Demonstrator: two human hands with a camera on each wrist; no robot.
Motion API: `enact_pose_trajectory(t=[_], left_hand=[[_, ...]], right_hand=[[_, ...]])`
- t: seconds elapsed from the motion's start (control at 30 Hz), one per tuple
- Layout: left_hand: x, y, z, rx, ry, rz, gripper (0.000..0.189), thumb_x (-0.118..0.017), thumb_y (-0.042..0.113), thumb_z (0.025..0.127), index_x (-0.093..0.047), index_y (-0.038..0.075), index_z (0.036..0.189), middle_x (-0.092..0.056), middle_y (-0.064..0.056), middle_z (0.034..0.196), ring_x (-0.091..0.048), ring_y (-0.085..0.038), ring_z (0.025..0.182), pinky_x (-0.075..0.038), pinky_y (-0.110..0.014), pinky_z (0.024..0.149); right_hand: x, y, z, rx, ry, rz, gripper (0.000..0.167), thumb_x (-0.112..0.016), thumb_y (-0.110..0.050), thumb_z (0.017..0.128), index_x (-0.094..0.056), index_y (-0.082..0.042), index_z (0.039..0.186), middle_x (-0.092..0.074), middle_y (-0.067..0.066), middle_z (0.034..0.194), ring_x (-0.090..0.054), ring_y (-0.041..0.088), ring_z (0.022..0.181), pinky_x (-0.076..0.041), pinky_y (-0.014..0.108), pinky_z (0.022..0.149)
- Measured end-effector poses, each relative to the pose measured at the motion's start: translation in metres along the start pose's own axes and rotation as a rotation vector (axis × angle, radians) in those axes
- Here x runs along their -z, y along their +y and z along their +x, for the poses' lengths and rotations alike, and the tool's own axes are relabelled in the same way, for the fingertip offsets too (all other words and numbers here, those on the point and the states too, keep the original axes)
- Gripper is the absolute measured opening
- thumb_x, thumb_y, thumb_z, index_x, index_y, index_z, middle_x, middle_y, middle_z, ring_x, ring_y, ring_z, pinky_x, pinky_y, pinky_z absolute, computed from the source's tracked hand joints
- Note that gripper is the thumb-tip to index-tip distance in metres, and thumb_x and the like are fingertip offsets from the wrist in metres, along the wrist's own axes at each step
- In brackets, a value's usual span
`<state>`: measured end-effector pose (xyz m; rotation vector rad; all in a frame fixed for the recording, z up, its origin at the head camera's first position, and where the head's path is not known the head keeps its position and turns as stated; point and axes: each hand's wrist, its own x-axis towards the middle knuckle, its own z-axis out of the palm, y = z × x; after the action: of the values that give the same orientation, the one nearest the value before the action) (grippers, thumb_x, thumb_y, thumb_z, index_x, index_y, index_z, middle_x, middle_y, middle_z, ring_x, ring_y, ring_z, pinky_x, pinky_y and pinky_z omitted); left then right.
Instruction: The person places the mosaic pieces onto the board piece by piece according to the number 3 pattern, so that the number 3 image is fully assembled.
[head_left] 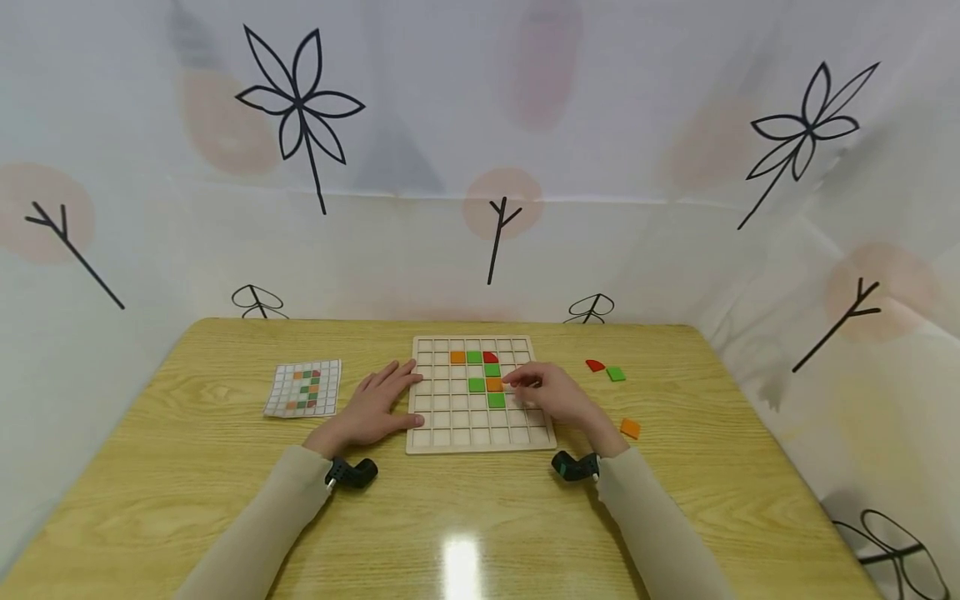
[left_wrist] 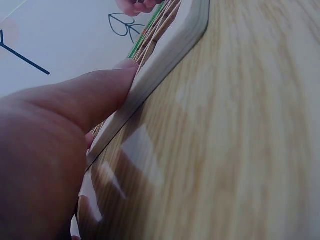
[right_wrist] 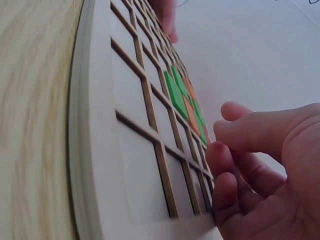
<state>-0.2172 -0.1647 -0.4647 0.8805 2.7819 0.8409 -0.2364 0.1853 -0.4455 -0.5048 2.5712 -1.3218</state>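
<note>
A square wooden grid board [head_left: 480, 451] lies on the table. My left hand [head_left: 372, 410] rests at its left edge, fingers spread; the left wrist view shows the thumb [left_wrist: 107, 92] on the rim. Over the right side of the board is my right hand [head_left: 553, 392], its fingers loosely bent beside an orange tile [head_left: 494, 385]. No piece shows between its thumb and fingers in the right wrist view; whether they touch the tile is unclear. Other cells hold several green tiles [head_left: 497, 401], another orange tile [head_left: 457, 357] and a red quarter-round tile [head_left: 490, 357].
Left of the board lies a paper card [head_left: 281, 390] printed with a grid of coloured shapes. To the right are a loose red quarter-round piece [head_left: 595, 366], a green square [head_left: 616, 374] and an orange square [head_left: 630, 428]. A patterned cloth [head_left: 420, 258] hangs behind the table [head_left: 420, 517].
</note>
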Motion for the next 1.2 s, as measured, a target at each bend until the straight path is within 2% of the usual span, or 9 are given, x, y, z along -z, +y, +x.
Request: enact_pose_trajectory(t=[0.2, 0.47, 0.67, 0.87, 1.03, 1.2], left_hand=[[0.0, 0.0, -0.001, 0.001, 0.001, -0.01, 0.071, -0.064, 0.046, 0.096, -0.04, 0.011, 0.153, -0.017, -0.01, 0.165, -0.007, -0.034, 0.151, -0.006, -0.063, 0.115], [0.0, -0.002, -0.001, 0.003, 0.003, -0.003, 0.071, -0.062, 0.047, 0.096, -0.04, 0.012, 0.153, -0.017, -0.01, 0.165, -0.007, -0.034, 0.151, -0.006, -0.063, 0.115], [0.0, -0.001, -0.001, -0.009, 0.006, -0.008, 0.071, -0.063, 0.046, 0.096, -0.04, 0.01, 0.153, -0.018, -0.012, 0.165, -0.008, -0.036, 0.151, -0.006, -0.064, 0.115], [0.0, -0.001, -0.001, -0.017, 0.014, -0.002, 0.071, -0.063, 0.046, 0.096, -0.04, 0.01, 0.153, -0.018, -0.012, 0.165, -0.008, -0.036, 0.151, -0.007, -0.064, 0.115], [0.0, -0.002, 0.0, -0.005, 0.0, -0.003, 0.072, -0.062, 0.047, 0.096, -0.038, 0.012, 0.154, -0.017, -0.009, 0.165, -0.007, -0.034, 0.151, -0.006, -0.062, 0.116], [0.0, -0.001, 0.0, 0.0, -0.005, -0.01, 0.072, -0.062, 0.048, 0.096, -0.039, 0.012, 0.154, -0.017, -0.009, 0.165, -0.006, -0.033, 0.152, -0.005, -0.062, 0.116]], right_hand=[[0.011, 0.003, -0.006, -0.008, 0.036, 0.01, 0.022, -0.063, -0.007, 0.097, -0.072, -0.008, 0.117, -0.067, 0.007, 0.115, -0.057, 0.023, 0.095, -0.048, 0.035, 0.08], [0.029, 0.019, -0.014, -0.024, 0.097, 0.001, 0.024, -0.065, -0.008, 0.096, -0.071, -0.005, 0.119, -0.067, 0.013, 0.115, -0.058, 0.026, 0.092, -0.049, 0.032, 0.067], [0.047, 0.032, -0.021, -0.004, 0.14, 0.032, 0.027, -0.063, -0.004, 0.098, -0.067, 0.003, 0.124, -0.064, 0.021, 0.122, -0.059, 0.031, 0.105, -0.049, 0.032, 0.075], [0.065, 0.042, -0.026, -0.054, 0.229, 0.013, 0.028, -0.061, -0.003, 0.098, -0.066, 0.002, 0.126, -0.064, 0.02, 0.124, -0.06, 0.031, 0.107, -0.049, 0.026, 0.079], [0.076, 0.052, -0.027, -0.079, 0.283, -0.056, 0.03, -0.058, -0.001, 0.099, -0.064, 0.003, 0.129, -0.062, 0.022, 0.126, -0.058, 0.035, 0.113, -0.052, 0.04, 0.087], [0.084, 0.059, -0.027, -0.103, 0.323, -0.128, 0.033, -0.055, -0.001, 0.099, -0.062, 0.004, 0.131, -0.056, 0.026, 0.129, -0.055, 0.041, 0.117, -0.049, 0.054, 0.094]])
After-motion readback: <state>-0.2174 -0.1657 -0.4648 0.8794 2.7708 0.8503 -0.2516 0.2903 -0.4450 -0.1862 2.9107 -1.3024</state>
